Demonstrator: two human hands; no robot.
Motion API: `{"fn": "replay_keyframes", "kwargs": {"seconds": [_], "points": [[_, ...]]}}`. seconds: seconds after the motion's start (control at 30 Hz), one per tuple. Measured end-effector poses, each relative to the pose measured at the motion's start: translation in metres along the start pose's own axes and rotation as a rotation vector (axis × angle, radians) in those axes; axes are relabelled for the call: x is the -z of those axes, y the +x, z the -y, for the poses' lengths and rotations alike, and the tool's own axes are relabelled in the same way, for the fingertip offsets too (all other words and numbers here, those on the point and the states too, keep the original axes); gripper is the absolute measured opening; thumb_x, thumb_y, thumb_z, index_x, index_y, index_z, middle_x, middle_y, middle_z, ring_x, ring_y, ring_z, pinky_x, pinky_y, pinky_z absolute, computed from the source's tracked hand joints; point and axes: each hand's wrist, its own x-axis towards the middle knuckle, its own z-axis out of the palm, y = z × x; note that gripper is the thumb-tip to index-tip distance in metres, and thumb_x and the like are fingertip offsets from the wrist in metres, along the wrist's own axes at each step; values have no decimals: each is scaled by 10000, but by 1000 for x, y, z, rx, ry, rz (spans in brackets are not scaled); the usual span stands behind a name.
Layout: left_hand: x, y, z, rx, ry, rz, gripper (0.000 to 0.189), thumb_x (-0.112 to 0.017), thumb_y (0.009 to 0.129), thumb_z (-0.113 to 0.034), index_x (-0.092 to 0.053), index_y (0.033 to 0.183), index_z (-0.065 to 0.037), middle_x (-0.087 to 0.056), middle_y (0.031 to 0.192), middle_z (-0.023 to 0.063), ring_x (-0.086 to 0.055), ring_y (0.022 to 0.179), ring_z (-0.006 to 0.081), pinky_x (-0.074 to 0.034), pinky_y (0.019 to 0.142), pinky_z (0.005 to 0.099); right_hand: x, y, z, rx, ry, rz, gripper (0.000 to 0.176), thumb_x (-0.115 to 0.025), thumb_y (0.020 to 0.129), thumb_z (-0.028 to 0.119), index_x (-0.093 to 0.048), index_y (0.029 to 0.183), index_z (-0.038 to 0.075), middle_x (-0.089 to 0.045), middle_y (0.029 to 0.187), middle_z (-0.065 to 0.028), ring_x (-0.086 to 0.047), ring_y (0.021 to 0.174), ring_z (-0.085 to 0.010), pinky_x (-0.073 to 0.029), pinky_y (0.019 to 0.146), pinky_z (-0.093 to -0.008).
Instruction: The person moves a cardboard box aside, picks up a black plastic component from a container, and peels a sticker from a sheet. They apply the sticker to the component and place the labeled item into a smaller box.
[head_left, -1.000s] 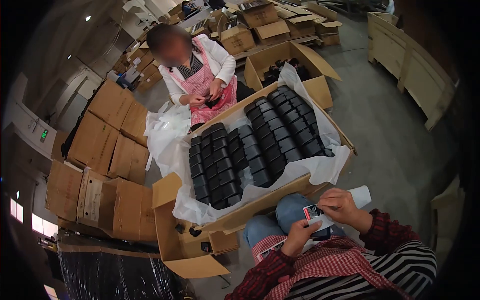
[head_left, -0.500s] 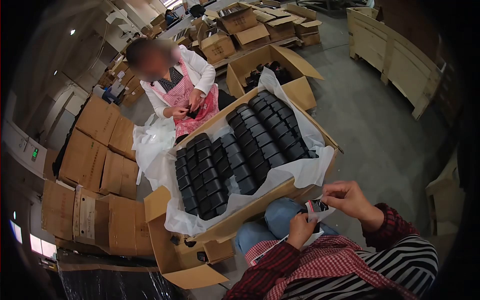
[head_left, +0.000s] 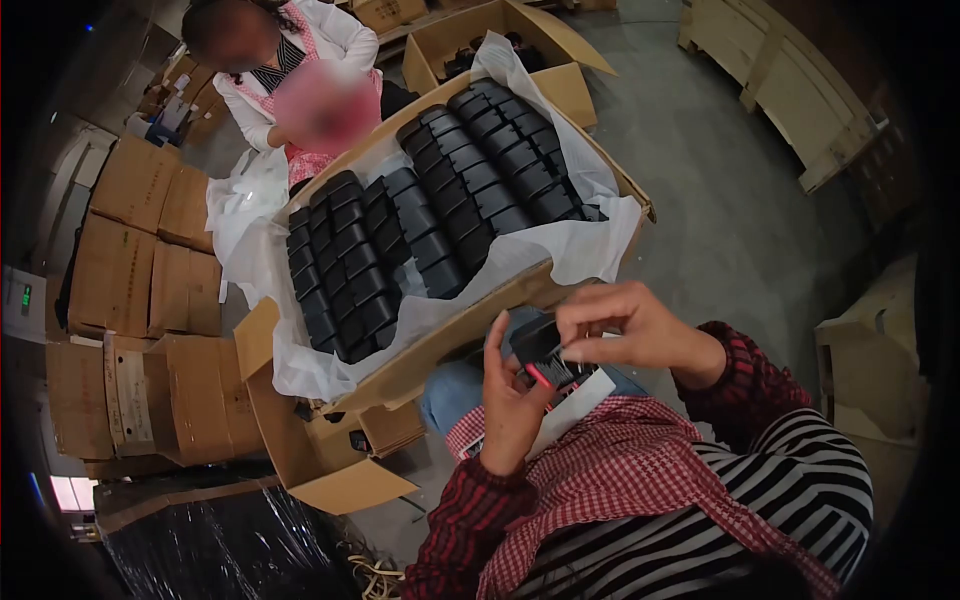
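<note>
The person holds a small black part (head_left: 537, 342) over the lap, just in front of the checked apron (head_left: 620, 470) and close to the near wall of the big carton (head_left: 455, 335). The left hand (head_left: 508, 405) is wrapped around its lower end, thumb raised alongside. The right hand (head_left: 640, 335) comes in from above, its fingertips pinched on the pale edge of a label (head_left: 548, 377) with a red margin that lies against the part. A white backing strip (head_left: 582, 403) trails below it. The part looks like rigid moulded plastic, light enough for one hand and smooth, so a grip across its flat sides seems safest. The label is thin and limp, likely sticky on one face, and best held by a corner so that it does not crease. Its print is too small to read, and no brand shows on the part or the cardboard. In the carton, rows of like black pieces (head_left: 450, 220) lie packed on a white plastic liner (head_left: 300, 370). Across it sits a co-worker (head_left: 300, 55) in a white jacket and pink apron. A second open box (head_left: 565, 85) stands behind, and sealed boxes (head_left: 140, 250) are stacked on the floor.
</note>
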Motion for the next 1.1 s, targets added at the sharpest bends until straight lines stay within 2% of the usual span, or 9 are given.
{"fn": "replay_keyframes", "kwargs": {"seconds": [0.03, 0.1, 0.13, 0.2, 0.33, 0.4, 1.1], "points": [[0, -6, -7, 43, -34, -58, 776, -599, 826, 103, -196, 1463, -81, -590, 1174, 138, -596, 1072, 195, -514, 899, 309, -2, 5, -9, 1, 0, 2, 201, -711, 795, 15, -662, 990, 8, -606, 850, -36, -572, 710, -82, -447, 622, -214], [5, -11, -14, 90, -73, -127, 767, -595, 835, 96, -184, 1462, -65, -605, 1146, 141, -613, 1038, 190, -529, 879, 307, -7, 11, -22, 165, -530, -254, 197, -712, 787, 11, -668, 979, 12, -615, 842, -53, -590, 695, -103, -459, 597, -224], [9, -12, -15, 105, -85, -152, 759, -596, 840, 89, -179, 1459, -49, -617, 1119, 139, -623, 1012, 187, -538, 863, 310, -11, 12, -23, 158, -526, -245, 197, -712, 787, 11, -668, 979, 12, -615, 842, -53, -590, 695, -103, -459, 597, -224], [14, -16, -15, 124, -104, -181, 751, -596, 846, 82, -173, 1456, -33, -629, 1091, 138, -633, 987, 185, -547, 847, 312, -18, 15, -19, 338, -586, -342, 164, -714, 779, 13, -677, 938, 13, -622, 840, -71, -604, 687, -127, -471, 581, -236], [20, -19, -14, 103, -107, -179, 786, -636, 821, 70, -181, 1456, -13, -635, 1075, 127, -631, 976, 174, -547, 842, 309, -33, 16, -19, 203, -370, -289, 131, -719, 784, 24, -692, 912, 16, -627, 850, -63, -602, 704, -123, -478, 601, -236], [22, -21, -14, 69, -98, -166, 797, -665, 801, 58, -207, 1450, -5, -638, 1066, 119, -628, 980, 169, -555, 827, 308, -42, 17, -22, 50, -177, -210, 103, -725, 791, 12, -687, 885, -4, -625, 845, -53, -581, 748, -115, -463, 632, -247], [34, -27, -15, 85, -130, -178, 802, -657, 797, 72, -201, 1452, -9, -627, 1078, 127, -625, 979, 171, -550, 847, 315, -54, 26, -38, 52, -204, -183, 139, -750, 777, 58, -704, 900, 12, -662, 848, -67, -619, 758, -131, -494, 644, -252]]}}
